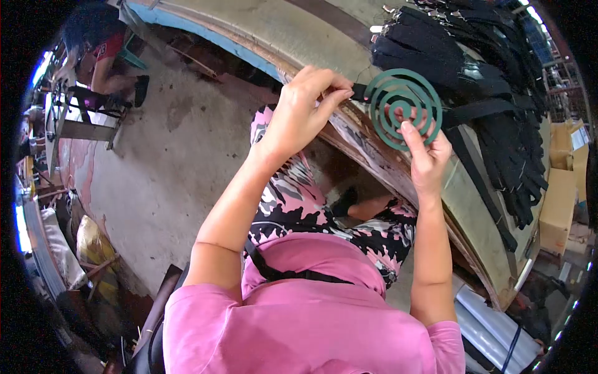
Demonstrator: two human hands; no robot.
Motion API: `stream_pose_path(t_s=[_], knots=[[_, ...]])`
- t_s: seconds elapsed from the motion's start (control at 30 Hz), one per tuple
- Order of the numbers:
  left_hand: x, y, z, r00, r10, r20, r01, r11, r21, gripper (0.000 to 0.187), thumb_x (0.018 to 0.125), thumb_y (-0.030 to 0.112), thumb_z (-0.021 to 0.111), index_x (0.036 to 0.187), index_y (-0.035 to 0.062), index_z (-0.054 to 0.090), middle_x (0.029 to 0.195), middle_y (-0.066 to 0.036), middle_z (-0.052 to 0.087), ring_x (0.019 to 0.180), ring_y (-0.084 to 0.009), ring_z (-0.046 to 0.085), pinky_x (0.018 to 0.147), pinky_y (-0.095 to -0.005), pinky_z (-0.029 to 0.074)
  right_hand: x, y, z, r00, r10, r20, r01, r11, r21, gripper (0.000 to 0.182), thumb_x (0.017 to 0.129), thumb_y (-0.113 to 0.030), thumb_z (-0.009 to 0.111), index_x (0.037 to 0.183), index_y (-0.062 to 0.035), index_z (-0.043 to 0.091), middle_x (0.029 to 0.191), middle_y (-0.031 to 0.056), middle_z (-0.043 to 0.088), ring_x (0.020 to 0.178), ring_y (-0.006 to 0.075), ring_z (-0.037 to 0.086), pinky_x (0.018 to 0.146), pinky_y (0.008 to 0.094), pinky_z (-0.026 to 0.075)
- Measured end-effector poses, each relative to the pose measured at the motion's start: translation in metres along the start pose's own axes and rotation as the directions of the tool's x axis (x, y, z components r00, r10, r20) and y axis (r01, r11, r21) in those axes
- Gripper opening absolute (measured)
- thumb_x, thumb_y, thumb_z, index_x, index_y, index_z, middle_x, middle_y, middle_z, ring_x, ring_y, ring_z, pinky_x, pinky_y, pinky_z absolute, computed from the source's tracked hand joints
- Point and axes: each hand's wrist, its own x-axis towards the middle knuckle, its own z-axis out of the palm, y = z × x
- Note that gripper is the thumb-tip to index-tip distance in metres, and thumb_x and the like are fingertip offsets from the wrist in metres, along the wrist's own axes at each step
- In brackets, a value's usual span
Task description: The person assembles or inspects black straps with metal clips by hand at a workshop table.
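Observation:
A green mosquito coil [400, 93] is held up in my right hand [425, 153], its thumb on the front near the centre and the fingers behind. My left hand [309, 103] is raised at the coil's left side, with thumb and fingertips pinched together. A short black piece [359, 92] shows between these fingertips and the coil's outer end; I cannot tell whether the pinch holds it. Both hands are over the worn edge of a wooden table [330, 34].
Black straps [492, 93] lie heaped on the table to the right. Cardboard boxes [557, 202] stand beyond it, and plastic-wrapped rolls [492, 327] lie at lower right. Across the concrete floor [168, 149], a person [103, 53] is at far left near a metal stand [81, 124].

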Motion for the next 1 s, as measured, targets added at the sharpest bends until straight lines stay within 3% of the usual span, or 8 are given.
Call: stream_pose_path(t_s=[0.13, 0.27, 0.37, 0.47, 0.57, 0.8, 0.9, 1.0], knots=[[-0.001, 0.004, 0.000, 0.999, -0.041, 0.009, 0.041, 0.999, -0.013, 0.008, 0.087, 0.006, 0.070, 0.094, 0.0020, 0.069, 0.099, -0.007, 0.073, 0.083, -0.0177, 0.064, 0.074, -0.0284, 0.051, 0.001, -0.001, 0.009, 0.999, -0.031, -0.016, 0.029, 0.994, -0.109, 0.019, 0.094, -0.006, 0.065, 0.111, 0.0023, 0.067, 0.105, 0.0055, 0.067, 0.091, 0.0104, 0.061, 0.081, 0.0255, 0.049], [-0.001, 0.006, -0.002, 1.000, -0.021, 0.017, 0.020, 1.000, 0.015, 0.008, 0.087, 0.005, 0.070, 0.093, 0.0014, 0.068, 0.100, -0.008, 0.073, 0.082, -0.0174, 0.063, 0.074, -0.0283, 0.050, 0.002, -0.004, 0.010, 1.000, 0.003, 0.007, -0.002, 0.985, -0.171, 0.018, 0.093, -0.006, 0.065, 0.109, 0.0022, 0.068, 0.101, 0.0058, 0.068, 0.088, 0.0104, 0.061, 0.078, 0.0262, 0.049], [0.000, 0.008, -0.001, 1.000, -0.010, 0.002, 0.010, 1.000, -0.018, 0.008, 0.085, 0.005, 0.068, 0.092, -0.0004, 0.066, 0.094, -0.010, 0.071, 0.083, -0.0251, 0.061, 0.074, -0.0341, 0.050, 0.005, -0.001, 0.012, 0.999, -0.052, 0.012, 0.053, 0.974, -0.218, 0.016, 0.092, -0.008, 0.067, 0.105, 0.0020, 0.068, 0.097, 0.0080, 0.068, 0.085, 0.0129, 0.062, 0.077, 0.0278, 0.049], [0.000, 0.010, -0.001, 1.000, -0.026, 0.011, 0.026, 1.000, -0.014, 0.008, 0.085, 0.005, 0.068, 0.091, -0.0006, 0.066, 0.095, -0.010, 0.071, 0.083, -0.0253, 0.061, 0.074, -0.0344, 0.050, 0.005, -0.001, 0.011, 0.998, -0.065, 0.018, 0.068, 0.966, -0.249, 0.015, 0.091, -0.008, 0.068, 0.102, 0.0019, 0.068, 0.096, 0.0095, 0.068, 0.083, 0.0154, 0.062, 0.076, 0.0293, 0.049], [0.000, 0.007, -0.003, 1.000, -0.003, 0.031, 0.002, 0.999, 0.032, 0.007, 0.087, 0.005, 0.069, 0.093, 0.0010, 0.068, 0.100, -0.009, 0.073, 0.083, -0.0185, 0.065, 0.073, -0.0293, 0.051, 0.006, -0.003, 0.011, 0.997, -0.078, 0.016, 0.079, 0.960, -0.269, 0.015, 0.091, -0.009, 0.068, 0.101, 0.0020, 0.067, 0.094, 0.0105, 0.068, 0.082, 0.0172, 0.062, 0.076, 0.0303, 0.049], [0.001, 0.007, -0.001, 1.000, 0.005, 0.027, -0.006, 1.000, 0.026, 0.008, 0.087, 0.005, 0.069, 0.093, 0.0008, 0.068, 0.100, -0.009, 0.073, 0.082, -0.0188, 0.065, 0.073, -0.0294, 0.051, 0.006, -0.002, 0.010, 0.996, -0.078, 0.035, 0.085, 0.960, -0.268, 0.014, 0.090, -0.008, 0.068, 0.099, 0.0027, 0.067, 0.098, 0.0127, 0.069, 0.086, 0.0200, 0.064, 0.079, 0.0312, 0.049], [0.001, 0.010, -0.001, 0.999, -0.023, 0.030, 0.023, 1.000, 0.009, 0.008, 0.086, 0.005, 0.068, 0.092, -0.0001, 0.066, 0.095, -0.009, 0.071, 0.083, -0.0248, 0.061, 0.072, -0.0335, 0.050, 0.006, -0.003, 0.011, 0.996, -0.073, 0.048, 0.083, 0.966, -0.243, 0.015, 0.090, -0.008, 0.068, 0.100, 0.0028, 0.067, 0.099, 0.0129, 0.069, 0.086, 0.0206, 0.064, 0.080, 0.0318, 0.049], [0.001, 0.009, -0.001, 0.999, -0.023, 0.027, 0.022, 0.999, 0.026, 0.009, 0.087, 0.005, 0.069, 0.095, 0.0008, 0.069, 0.095, -0.009, 0.072, 0.079, -0.0175, 0.064, 0.072, -0.0287, 0.051, 0.005, -0.002, 0.010, 0.997, -0.069, 0.047, 0.078, 0.969, -0.234, 0.016, 0.089, -0.008, 0.068, 0.100, 0.0030, 0.068, 0.099, 0.0128, 0.069, 0.087, 0.0198, 0.064, 0.080, 0.0311, 0.049]])
